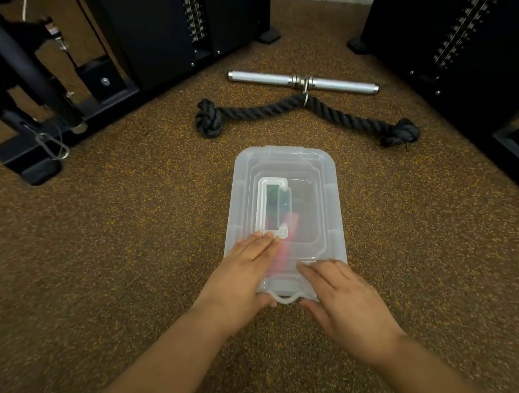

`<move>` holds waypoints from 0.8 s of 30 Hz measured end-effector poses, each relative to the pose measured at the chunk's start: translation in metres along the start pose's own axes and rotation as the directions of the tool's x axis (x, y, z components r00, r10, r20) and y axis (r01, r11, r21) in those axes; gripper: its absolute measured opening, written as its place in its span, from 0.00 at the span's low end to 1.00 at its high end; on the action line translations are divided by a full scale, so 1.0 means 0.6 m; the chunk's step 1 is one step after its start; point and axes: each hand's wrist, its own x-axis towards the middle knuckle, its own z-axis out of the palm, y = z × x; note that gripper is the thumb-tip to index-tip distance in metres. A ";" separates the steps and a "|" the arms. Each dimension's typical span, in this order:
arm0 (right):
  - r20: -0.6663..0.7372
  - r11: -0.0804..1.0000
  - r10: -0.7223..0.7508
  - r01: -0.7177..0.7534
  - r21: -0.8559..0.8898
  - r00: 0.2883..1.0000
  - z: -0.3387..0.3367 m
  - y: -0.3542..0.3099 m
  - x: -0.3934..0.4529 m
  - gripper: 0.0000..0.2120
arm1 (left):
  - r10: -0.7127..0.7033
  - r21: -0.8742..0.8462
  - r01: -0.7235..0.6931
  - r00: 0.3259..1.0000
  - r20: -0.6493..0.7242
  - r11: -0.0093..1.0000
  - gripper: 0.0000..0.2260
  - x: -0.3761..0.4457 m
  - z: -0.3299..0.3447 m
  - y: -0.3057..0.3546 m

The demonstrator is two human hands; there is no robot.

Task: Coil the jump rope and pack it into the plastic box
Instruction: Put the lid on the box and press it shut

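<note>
A clear, rectangular plastic box point(284, 217) with a translucent snap-on lid point(314, 201) sits on the brown speckled rubber floor point(121, 230), its long side running away from the person. Both bare hands rest on the near end of the lid. The left hand point(244, 271) lies flat with its fingers point(263, 244) stretched out and together across the lid's near left part, thumb hooked under the near edge beside the small lid handle point(285, 297). The right hand point(343, 302) lies palm down on the near right corner, fingers point(311, 272) extended toward the middle of the lid and thumb at the near edge; neither hand is closed around anything. Through the lid, the jump rope point(287, 243) shows as a blurred red-orange shape with a dark green patch inside the box; whether it is coiled cannot be told. Beyond the box lie a thick black braided rope attachment with knotted ends point(307, 115) and, just past it, a short silver metal bar point(302, 82). Black weight-stack machines point(149, 11) stand on either side at the far edge of the floor.
</note>
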 end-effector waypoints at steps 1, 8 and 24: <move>0.007 1.000 0.001 -0.001 0.013 1.000 -0.001 0.000 0.001 0.28 | 0.002 -0.008 -0.002 1.000 0.003 1.000 0.42 0.001 0.000 -0.001; 0.056 0.995 0.003 -0.008 0.097 0.998 -0.005 0.012 0.011 0.22 | 0.024 -0.104 -0.025 1.000 -0.006 0.994 0.37 0.004 -0.009 -0.012; 0.045 0.929 0.228 -0.231 0.290 0.973 -0.037 0.004 0.109 0.13 | -0.141 -0.005 0.141 0.986 -0.088 0.990 0.54 -0.018 0.015 -0.021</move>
